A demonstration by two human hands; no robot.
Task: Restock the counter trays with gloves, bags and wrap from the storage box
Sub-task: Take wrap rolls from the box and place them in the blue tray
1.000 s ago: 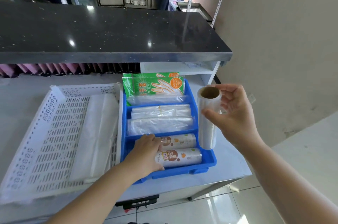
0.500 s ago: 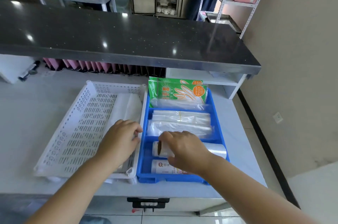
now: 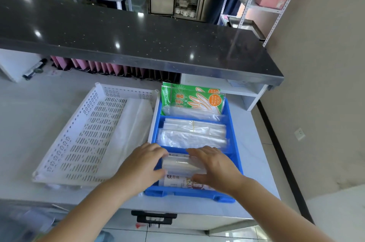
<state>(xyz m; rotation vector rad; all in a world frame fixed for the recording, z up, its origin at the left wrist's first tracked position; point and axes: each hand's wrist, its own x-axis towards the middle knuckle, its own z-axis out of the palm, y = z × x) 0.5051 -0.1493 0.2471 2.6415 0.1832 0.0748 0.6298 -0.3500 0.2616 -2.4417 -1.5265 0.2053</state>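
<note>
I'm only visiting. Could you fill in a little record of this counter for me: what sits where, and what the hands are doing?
Blue tray: three compartments
Far compartment: green glove packs, standing on edge
Middle compartment: flat clear bags
Near compartment: clear wrap roll beside a printed roll
Left hand: holds the clear roll's left end
Right hand: holds its right end
White tray: left of the blue one, pale sheets inside
</note>
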